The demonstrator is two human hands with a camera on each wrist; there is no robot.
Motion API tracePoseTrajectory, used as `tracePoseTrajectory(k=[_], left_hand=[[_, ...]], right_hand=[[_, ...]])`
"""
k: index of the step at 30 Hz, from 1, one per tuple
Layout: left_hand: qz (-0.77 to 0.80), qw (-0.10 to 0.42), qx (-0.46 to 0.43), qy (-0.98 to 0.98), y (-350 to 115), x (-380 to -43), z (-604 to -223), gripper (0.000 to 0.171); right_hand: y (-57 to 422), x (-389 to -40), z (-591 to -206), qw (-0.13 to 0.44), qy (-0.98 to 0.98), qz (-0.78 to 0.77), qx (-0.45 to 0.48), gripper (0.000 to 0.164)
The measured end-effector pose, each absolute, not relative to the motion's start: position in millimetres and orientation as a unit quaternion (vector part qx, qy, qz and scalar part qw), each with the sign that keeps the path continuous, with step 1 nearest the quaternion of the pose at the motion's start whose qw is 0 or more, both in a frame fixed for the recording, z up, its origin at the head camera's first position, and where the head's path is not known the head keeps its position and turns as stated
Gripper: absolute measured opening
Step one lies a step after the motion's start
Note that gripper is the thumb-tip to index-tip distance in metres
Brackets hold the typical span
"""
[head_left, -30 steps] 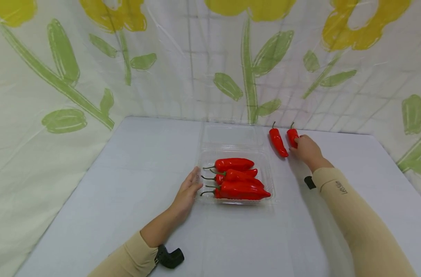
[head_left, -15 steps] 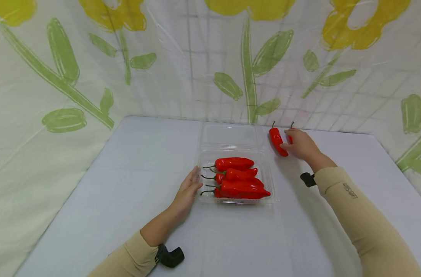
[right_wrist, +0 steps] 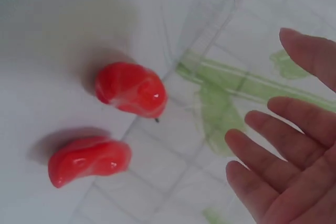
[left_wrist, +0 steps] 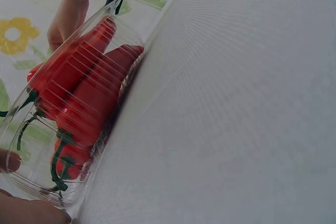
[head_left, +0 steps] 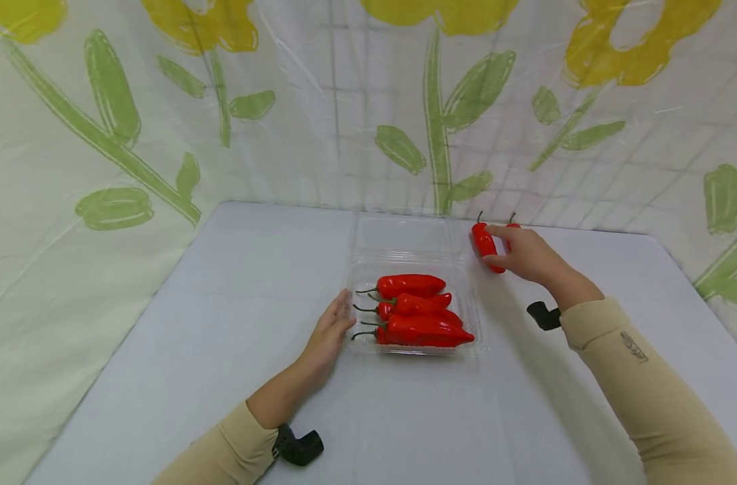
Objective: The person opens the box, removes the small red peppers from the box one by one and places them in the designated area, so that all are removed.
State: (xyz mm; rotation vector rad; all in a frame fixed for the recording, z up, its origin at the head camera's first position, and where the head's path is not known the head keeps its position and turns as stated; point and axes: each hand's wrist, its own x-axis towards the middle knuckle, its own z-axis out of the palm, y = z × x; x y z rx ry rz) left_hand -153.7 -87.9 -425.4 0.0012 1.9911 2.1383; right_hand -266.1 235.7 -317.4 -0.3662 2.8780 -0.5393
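A clear plastic clamshell box (head_left: 476, 303) stands open on the table, with several red chili peppers (head_left: 426, 330) lying in its base, stems to the left. My left hand (head_left: 323, 340) rests against the box's left side, fingers extended and thumb near the rim; the left wrist view shows only parts of its fingers (left_wrist: 31, 211). Two loose peppers lie right of the box. Over them is my right hand (head_left: 526, 252), thumb and index spread beside the left loose pepper (head_left: 481, 237) and partly covering the right one (head_left: 514, 226). Its extended fingers (right_wrist: 294, 171) appear apart from both in the right wrist view.
A transparent lid (head_left: 405, 237) lies folded back behind the box. The white table (head_left: 253, 269) ends at a hanging sheet (head_left: 308, 135) painted with yellow flowers. Black wrist cameras (head_left: 298, 448) are strapped to both wrists.
My right hand has let go of the right loose pepper and moved left to the other one, its fingers spreading. The left hand and the box have stayed in place.
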Motion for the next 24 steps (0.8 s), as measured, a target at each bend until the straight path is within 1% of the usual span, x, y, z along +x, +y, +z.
tracePoseTrajectory(k=[6, 13, 19, 24], left_hand=[[0.731, 0.107, 0.005, 0.673, -87.5, -154.0, -425.5, 0.06], [0.727, 0.11, 0.0, 0.678, -87.3, -153.6, -425.4, 0.06], [0.726, 0.109, -0.001, 0.679, -87.0, -153.1, -424.7, 0.06], [0.726, 0.109, 0.003, 0.679, -87.3, -152.5, -423.4, 0.06]], right_hand=[[228.7, -254.4, -316.7, 0.102, 0.964, -0.187, -0.158, 0.068], [218.2, -243.5, -312.3, 0.099, 0.948, -0.194, -0.23, 0.064], [209.6, -237.2, -307.5, 0.106, 0.943, -0.202, -0.24, 0.065], [200.4, -234.3, -308.8, 0.126, 0.939, -0.204, -0.246, 0.065]])
